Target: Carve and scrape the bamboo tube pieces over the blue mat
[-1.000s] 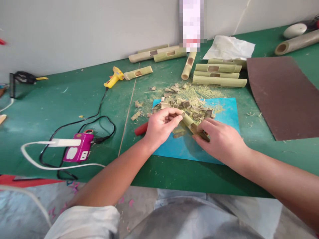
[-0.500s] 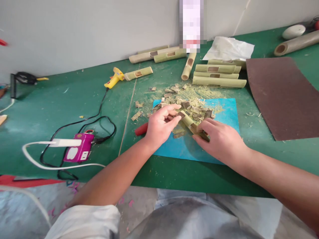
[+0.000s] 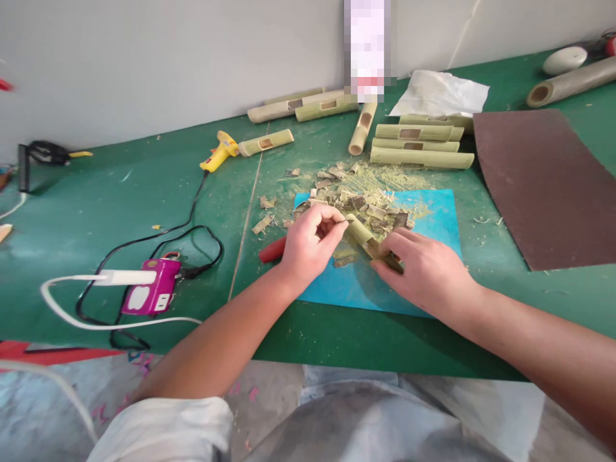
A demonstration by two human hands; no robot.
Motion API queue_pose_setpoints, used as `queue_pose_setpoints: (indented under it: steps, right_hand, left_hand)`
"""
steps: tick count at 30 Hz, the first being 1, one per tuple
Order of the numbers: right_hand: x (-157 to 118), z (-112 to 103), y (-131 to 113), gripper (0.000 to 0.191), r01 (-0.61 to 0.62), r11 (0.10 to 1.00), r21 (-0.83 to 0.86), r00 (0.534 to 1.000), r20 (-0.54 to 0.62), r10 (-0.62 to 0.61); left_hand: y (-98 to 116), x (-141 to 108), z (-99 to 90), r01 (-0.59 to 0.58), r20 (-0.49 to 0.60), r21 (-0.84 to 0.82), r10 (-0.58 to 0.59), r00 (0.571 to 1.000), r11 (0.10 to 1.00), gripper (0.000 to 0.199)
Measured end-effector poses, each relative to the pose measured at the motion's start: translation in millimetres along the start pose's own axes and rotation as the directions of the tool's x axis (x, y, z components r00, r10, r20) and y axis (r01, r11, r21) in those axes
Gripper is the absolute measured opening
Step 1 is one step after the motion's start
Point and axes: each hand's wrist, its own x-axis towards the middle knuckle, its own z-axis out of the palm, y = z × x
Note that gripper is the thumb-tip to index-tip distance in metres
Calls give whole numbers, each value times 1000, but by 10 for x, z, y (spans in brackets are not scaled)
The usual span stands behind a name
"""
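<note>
Pinched between the thumb and fingers of my left hand (image 3: 315,244) is a small dark piece (image 3: 350,221), seen edge-on, by the upper end of a bamboo tube. My right hand (image 3: 423,263) grips the lower part of this green bamboo tube (image 3: 360,232), which lies slanted over a blue sheet (image 3: 356,289) and has an opening cut in its side. Sandpaper-like scraps and bamboo shavings (image 3: 375,210) are heaped just beyond both hands. A red object (image 3: 273,250) lies left of my left hand, partly hidden by it.
Cut bamboo tubes (image 3: 422,158) lie at the back, some under white paper (image 3: 439,93). A brown sheet (image 3: 543,186) is on the right. Left are a yellow glue gun (image 3: 220,153) and a purple power adapter (image 3: 151,287) with cables on the green table (image 3: 206,192).
The small dark piece in my left hand has turned from showing its flat face to edge-on, and the fingers have curled a little. My right hand keeps its hold on the tube.
</note>
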Motion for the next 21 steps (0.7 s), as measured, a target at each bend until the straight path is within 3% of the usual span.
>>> queue_pose_setpoints:
  steps: [4,12,21]
  right_hand:
    - [-5,9,5,11,0,1000,-3,1000,-4,0]
    - [-1,1,1,12,-4,1000,-11,1000,8,4]
    - [-7,6,16,11,-1,1000,-1,1000,6,1]
  left_hand:
    - [-9,-25,14,51,8,-18,-51,999,999,3]
    - [-30,-11,2,34,57,-27,-33,998,999,9]
    - [-25,-15,7,57,36,-1,-57,998,998,7]
